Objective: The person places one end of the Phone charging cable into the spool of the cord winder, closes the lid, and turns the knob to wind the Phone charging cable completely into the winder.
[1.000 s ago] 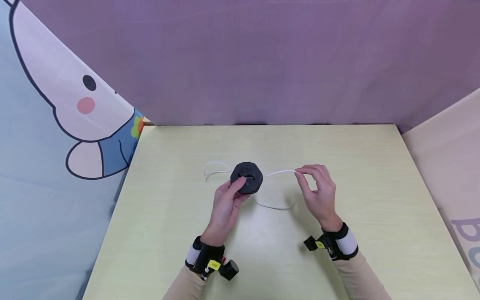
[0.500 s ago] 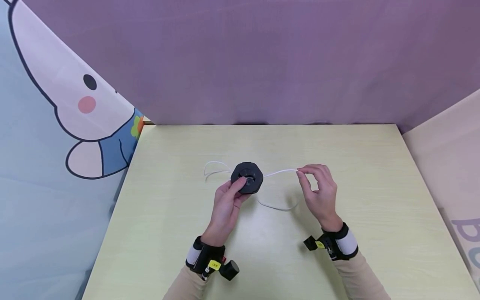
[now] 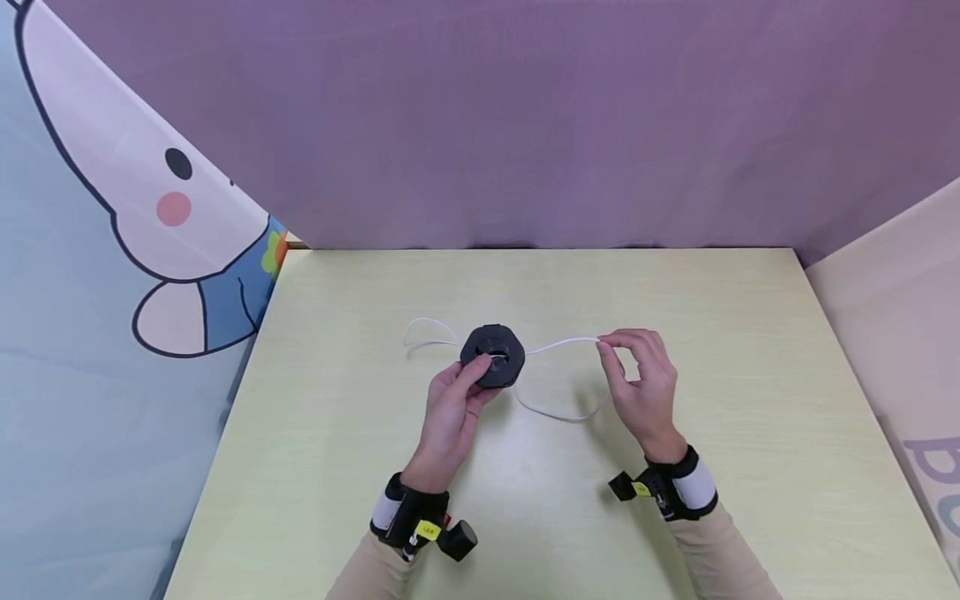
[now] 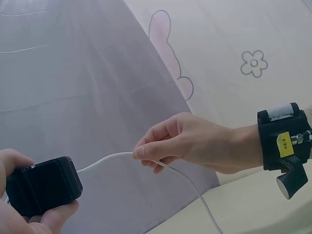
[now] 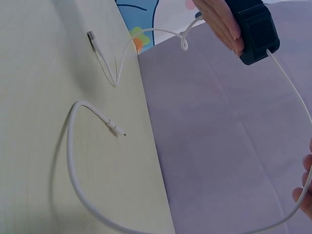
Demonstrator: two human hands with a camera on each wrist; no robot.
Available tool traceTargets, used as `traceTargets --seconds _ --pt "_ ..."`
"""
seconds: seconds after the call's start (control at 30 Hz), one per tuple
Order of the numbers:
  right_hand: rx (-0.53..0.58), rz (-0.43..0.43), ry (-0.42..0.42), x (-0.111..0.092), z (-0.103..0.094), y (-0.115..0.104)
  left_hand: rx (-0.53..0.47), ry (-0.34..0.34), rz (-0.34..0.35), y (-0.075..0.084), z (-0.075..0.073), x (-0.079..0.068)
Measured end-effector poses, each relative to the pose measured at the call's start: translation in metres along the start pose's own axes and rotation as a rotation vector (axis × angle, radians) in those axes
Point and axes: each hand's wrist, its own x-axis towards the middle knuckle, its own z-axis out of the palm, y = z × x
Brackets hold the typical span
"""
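My left hand (image 3: 448, 408) holds a black, many-sided cable winder (image 3: 513, 360) above the table, its thumb over the centre opening. A white charging cable (image 3: 558, 343) comes out of the winder's right side, and my right hand (image 3: 647, 383) pinches it between thumb and fingers. Beyond that pinch the cable (image 4: 200, 195) hangs down toward the table in the left wrist view. In the right wrist view, a USB plug (image 5: 91, 36) and a small slim connector (image 5: 116, 128) lie on the tabletop at the cable's two ends. What is inside the winder is hidden.
A pale wooden table (image 3: 337, 500) lies under both hands. Behind it hangs a purple cloth (image 3: 525, 125); a blue cartoon-printed cloth (image 3: 67, 417) is at the left and a pale cloth (image 3: 892, 325) at the right. Both wrists wear strapped cameras.
My right hand has moved slightly to the right with the cable, lengthening the stretch between it and the winder. The cable loop left of the winder has shifted slightly. My left hand stays nearly still.
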Motion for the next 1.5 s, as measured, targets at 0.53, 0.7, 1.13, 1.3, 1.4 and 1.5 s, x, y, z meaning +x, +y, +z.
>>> traceTargets --seconds 0.53,0.7,1.13,1.3,1.4,1.5 --pt "-0.006 0.006 0.009 0.000 -0.001 -0.001 0.002 -0.003 -0.002 -0.002 -0.002 0.001" --pt "0.005 0.021 -0.019 -0.002 -0.001 0.002 0.007 0.003 -0.001 -0.002 -0.001 0.001" --pt "0.051 0.142 -0.411 -0.031 0.012 0.018 0.018 -0.012 -0.018 -0.007 0.004 0.000" --pt "0.049 0.013 -0.409 -0.037 0.021 0.023 0.033 -0.020 -0.027 -0.009 0.008 -0.001" --pt "0.017 -0.041 -0.437 -0.036 0.026 0.016 0.054 -0.028 -0.035 -0.011 0.009 -0.002" --pt "-0.033 -0.079 -0.448 -0.035 0.029 0.010 0.101 -0.047 -0.048 -0.013 0.009 -0.002"
